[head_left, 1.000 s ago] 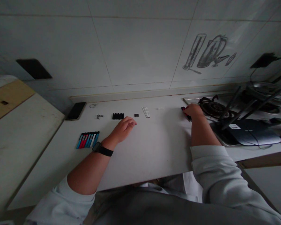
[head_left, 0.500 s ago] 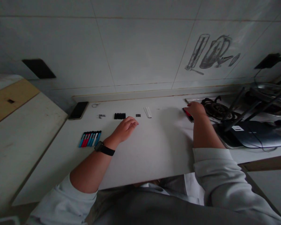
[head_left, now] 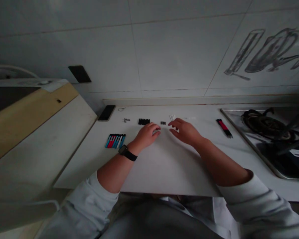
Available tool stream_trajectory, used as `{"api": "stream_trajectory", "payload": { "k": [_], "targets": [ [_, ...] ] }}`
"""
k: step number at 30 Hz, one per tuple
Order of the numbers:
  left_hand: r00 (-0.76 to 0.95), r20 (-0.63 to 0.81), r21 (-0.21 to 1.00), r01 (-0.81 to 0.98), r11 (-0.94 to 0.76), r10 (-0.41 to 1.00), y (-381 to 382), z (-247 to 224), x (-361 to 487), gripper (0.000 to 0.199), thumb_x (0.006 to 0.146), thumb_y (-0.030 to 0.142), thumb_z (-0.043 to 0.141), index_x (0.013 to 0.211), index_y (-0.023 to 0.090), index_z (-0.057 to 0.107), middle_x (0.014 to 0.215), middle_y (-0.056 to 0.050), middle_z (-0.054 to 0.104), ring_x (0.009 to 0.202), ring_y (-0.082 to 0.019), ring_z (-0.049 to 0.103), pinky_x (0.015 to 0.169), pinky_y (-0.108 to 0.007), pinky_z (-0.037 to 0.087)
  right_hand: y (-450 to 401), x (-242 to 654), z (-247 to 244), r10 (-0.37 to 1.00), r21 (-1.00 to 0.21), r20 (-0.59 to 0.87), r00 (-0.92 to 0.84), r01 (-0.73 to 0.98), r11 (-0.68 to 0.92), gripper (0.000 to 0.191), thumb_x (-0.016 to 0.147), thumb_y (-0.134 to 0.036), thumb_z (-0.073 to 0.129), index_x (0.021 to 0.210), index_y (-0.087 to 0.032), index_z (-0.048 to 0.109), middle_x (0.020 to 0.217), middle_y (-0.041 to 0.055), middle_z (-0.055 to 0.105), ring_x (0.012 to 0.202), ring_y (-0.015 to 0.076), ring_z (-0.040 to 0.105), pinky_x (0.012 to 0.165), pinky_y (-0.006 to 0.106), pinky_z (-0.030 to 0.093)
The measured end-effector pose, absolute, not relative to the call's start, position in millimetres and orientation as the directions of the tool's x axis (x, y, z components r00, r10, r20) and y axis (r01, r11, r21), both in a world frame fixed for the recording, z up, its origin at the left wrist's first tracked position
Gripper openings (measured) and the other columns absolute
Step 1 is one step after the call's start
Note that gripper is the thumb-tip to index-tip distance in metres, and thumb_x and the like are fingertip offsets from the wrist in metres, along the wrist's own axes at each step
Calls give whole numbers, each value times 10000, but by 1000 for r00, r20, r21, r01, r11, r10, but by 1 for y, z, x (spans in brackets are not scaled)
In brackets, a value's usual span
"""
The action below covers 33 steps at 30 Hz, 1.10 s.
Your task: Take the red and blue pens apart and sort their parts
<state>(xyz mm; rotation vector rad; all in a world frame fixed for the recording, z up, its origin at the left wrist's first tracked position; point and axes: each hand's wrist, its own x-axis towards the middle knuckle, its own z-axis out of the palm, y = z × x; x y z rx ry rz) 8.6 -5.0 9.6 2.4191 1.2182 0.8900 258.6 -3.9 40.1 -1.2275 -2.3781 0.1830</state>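
Observation:
My left hand [head_left: 147, 135], with a black watch [head_left: 124, 151] on its wrist, hovers over the white counter with thumb and fingers apart and nothing visible in them. It is nearest a row of small black cylindrical parts [head_left: 144, 121]. My right hand [head_left: 185, 131] faces it, fingers spread and curved, also without anything visible in it. Between and just beyond the hands lies a small group of dark pieces [head_left: 162, 122]. Thin white sticks [head_left: 172, 117] lie behind my right hand, partly covered by it. To the left, blue, red and white pen-like barrels [head_left: 115, 141] lie side by side.
Small silvery pieces [head_left: 126, 120], a thin ring [head_left: 121, 109] and a phone [head_left: 106, 113] lie at the back left. Red and black pen-like pieces [head_left: 224, 128] lie beside the gas stove [head_left: 269, 127] at right. A pale cabinet-like box [head_left: 52, 132] borders the counter's left.
My right hand has let go of the red and black pieces by the stove and moved left, close to my left hand. The view has turned leftward.

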Motion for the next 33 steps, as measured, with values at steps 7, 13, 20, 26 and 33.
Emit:
{"api": "stream_trajectory", "payload": {
  "k": [7,13,20,26,33],
  "targets": [
    [323,296,424,799,-426,899,1,36,-29,119,932,228,673,1041,199,709,1012,-68,726,920,-215,665,851,-345,521,-6,243,20,699,-277,111,-707,653,704,262,1015,-304,545,1159,-204,740,1093,113,687,981,233,673,868,319,500],
    [102,20,366,925,-102,995,11,58,-113,126,801,186,739,926,189,728,894,-55,735,764,-204,654,691,-307,471,-3,246,17,700,-323,139,-700,636,701,259,1013,-320,538,1138,-215,740,1092,120,693,1001,253,673,896,355,517],
    [36,-154,224,975,-1,987,10,48,-144,308,636,158,811,925,227,728,809,-14,710,679,-187,622,604,-276,421,-4,245,16,710,-339,138,-691,640,689,257,1009,-322,542,1131,-212,740,1094,124,698,1008,258,671,900,363,518],
    [141,-90,273,955,-111,986,10,50,-124,352,651,359,863,944,209,740,872,-49,729,698,-194,627,602,-276,412,-5,243,19,716,-326,134,-685,652,684,248,1005,-310,547,1121,-206,739,1086,123,700,999,253,670,889,352,511],
    [204,-352,229,965,-128,914,3,57,-102,140,712,348,771,715,208,761,741,-45,756,655,-188,625,606,-285,394,-5,243,19,722,-322,124,-681,660,678,246,1010,-322,550,1128,-206,732,1091,121,701,1002,257,670,880,350,506]
  ]
}}
